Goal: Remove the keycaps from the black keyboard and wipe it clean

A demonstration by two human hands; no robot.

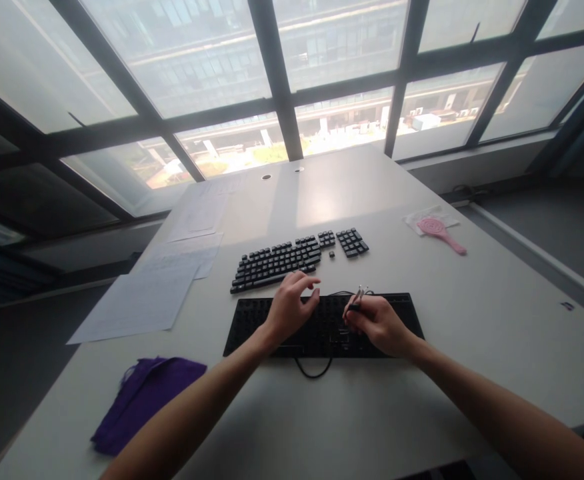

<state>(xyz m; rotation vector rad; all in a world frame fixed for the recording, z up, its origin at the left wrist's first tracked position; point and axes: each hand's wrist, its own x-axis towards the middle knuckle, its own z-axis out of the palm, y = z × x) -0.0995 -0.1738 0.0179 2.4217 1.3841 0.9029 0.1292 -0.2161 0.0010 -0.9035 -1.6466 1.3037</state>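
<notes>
A black keyboard base, stripped of its keycaps across much of what shows, lies in front of me with its cable looping out at the near edge. Over its middle, my left hand hovers with thumb and fingers apart, holding nothing. My right hand is closed around a keycap puller, its thin wire ends pointing up and away from the base. Behind the base, black keycaps are laid out in keyboard order, with a number block at the right and a single keycap apart.
On the left lie paper sheets and a purple cloth bag. A pink hairbrush rests on clear plastic wrapping at the right. Farther right is a small sticker-like scrap. The white table reaches to the windows.
</notes>
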